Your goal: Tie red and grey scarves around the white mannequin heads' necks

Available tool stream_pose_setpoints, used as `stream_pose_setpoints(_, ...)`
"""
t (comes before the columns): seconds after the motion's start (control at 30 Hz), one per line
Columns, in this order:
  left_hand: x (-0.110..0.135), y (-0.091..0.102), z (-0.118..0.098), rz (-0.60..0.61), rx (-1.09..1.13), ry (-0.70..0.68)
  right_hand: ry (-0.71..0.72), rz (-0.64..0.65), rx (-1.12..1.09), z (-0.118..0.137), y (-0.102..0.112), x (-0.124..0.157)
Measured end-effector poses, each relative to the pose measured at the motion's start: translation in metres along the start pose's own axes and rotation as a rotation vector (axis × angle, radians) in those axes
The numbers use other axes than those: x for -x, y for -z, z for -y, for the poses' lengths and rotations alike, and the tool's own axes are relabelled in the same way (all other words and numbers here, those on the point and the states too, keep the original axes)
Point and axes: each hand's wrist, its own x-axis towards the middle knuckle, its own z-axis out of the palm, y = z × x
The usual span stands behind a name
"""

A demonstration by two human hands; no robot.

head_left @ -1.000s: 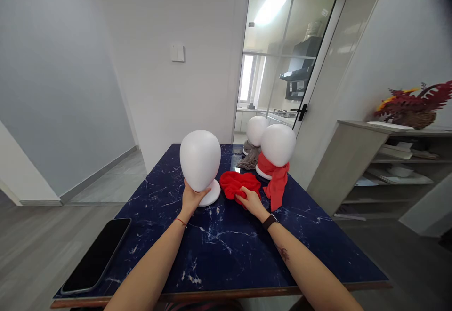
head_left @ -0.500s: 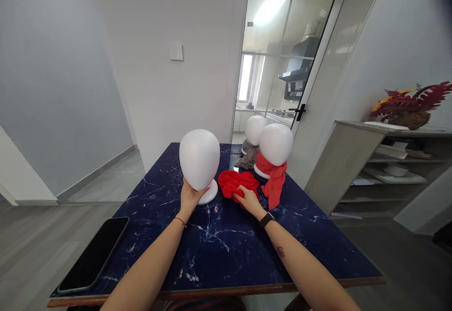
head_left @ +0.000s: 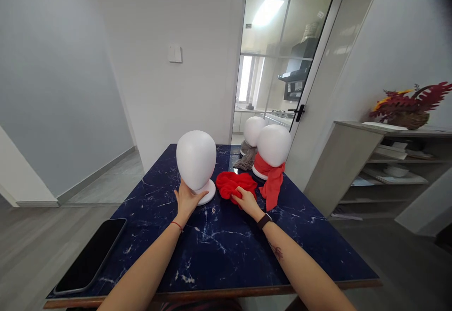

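A bare white foam mannequin head (head_left: 196, 159) stands on its round base on the dark blue marble table (head_left: 219, 245). My left hand (head_left: 185, 200) cups its neck from the near side, fingers wrapped around it. A crumpled red scarf (head_left: 233, 183) lies just right of the base. My right hand (head_left: 246, 200) pinches the near edge of that scarf. Behind it stands a second white head (head_left: 274, 145) wearing a red scarf (head_left: 271, 183). A third white head (head_left: 254, 130) with a grey scarf (head_left: 246, 160) stands at the table's far edge.
A black phone (head_left: 90, 257) lies at the table's near left corner. A shelf unit (head_left: 381, 170) with a basket of red foliage (head_left: 411, 106) stands to the right. A glass door (head_left: 282, 61) is behind the table.
My left hand has slid a little lower on the bare head's neck, and the head sits slightly further left. My right hand stays closed on the loose red scarf.
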Motion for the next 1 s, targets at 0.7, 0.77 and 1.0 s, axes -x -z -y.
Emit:
stream_pose_setpoints(0.7, 0.040, -0.052, -0.061, 0.234, 0.248, -0.478, 0.110, -0.215, -0.035, 0.019, 0.007, -0.001)
stream_pose_setpoints(0.77, 0.040, -0.050, -0.052, 0.276, 0.278, -0.451, 0.189, -0.173, 0.061, 0.027, 0.005, 0.002)
stream_pose_setpoints(1.0, 0.034, -0.042, -0.043, 0.353, 0.261, -0.318, 0.287, -0.116, 0.032, 0.046, 0.008, 0.009)
